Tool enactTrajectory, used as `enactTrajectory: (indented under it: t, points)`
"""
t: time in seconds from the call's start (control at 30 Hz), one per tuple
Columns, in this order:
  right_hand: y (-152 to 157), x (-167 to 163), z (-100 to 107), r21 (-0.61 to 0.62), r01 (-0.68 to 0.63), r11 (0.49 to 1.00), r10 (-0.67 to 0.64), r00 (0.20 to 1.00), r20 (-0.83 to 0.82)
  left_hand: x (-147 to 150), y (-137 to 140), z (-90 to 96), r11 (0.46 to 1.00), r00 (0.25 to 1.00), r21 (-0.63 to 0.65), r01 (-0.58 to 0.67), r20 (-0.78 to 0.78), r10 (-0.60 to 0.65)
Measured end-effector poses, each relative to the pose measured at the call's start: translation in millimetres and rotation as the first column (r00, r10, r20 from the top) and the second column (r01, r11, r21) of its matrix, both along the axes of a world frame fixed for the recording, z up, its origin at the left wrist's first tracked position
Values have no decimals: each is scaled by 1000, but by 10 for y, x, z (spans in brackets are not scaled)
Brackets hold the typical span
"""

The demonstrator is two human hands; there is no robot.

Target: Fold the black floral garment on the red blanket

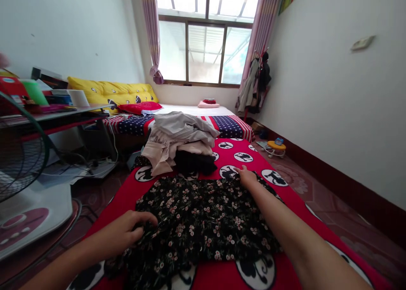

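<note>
A black garment with a small pink-and-white flower print lies spread on a red cloth with black-and-white round motifs. My left hand is at the garment's left side, thumb and index finger apart, its other fingers partly hidden. At the far right edge of the same garment is my right hand, with fingers stretched out and resting on or just over the fabric. Beyond the garment sits a heap of grey and cream clothes, with a black piece of clothing at its front.
Behind the heap is a bed with a star-and-stripe cover. On the left are a cluttered desk and a fan. A small yellow stool stands on the floor at right, near hanging clothes.
</note>
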State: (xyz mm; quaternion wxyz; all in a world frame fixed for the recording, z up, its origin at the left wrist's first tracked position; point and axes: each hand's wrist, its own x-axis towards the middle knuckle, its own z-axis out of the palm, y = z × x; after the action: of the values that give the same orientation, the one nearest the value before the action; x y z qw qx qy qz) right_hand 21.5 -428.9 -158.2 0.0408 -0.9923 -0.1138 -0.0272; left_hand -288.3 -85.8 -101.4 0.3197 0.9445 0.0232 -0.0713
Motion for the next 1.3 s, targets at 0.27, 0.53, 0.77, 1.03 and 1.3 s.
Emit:
enactTrajectory:
  t: [0.27, 0.53, 0.77, 1.03, 1.3]
  points:
    - [-310, 156, 231, -23, -100, 995, 100, 995, 0, 16, 73, 0, 999, 1000, -33, -19, -14, 18]
    - [-848, -179, 492, -7, -180, 984, 177, 962, 208, 63, 184, 18, 1000, 998, -29, -2, -57, 0]
    - [-1098, -670, 221, -18, -286, 958, 286, 957, 50, -16, 31, 116, 990, 986, 122, 71, -155, -52]
    - [-1103, -405, 35, 97, 266, 959, -273, 960, 67, -17, -76, 33, 967, 973, 198, 161, -196, -122]
    - [-1242, -299, 55, 160, 451, 878, -462, 886, 42, -39, -41, -154, 971, 988, 217, 100, -133, -72]
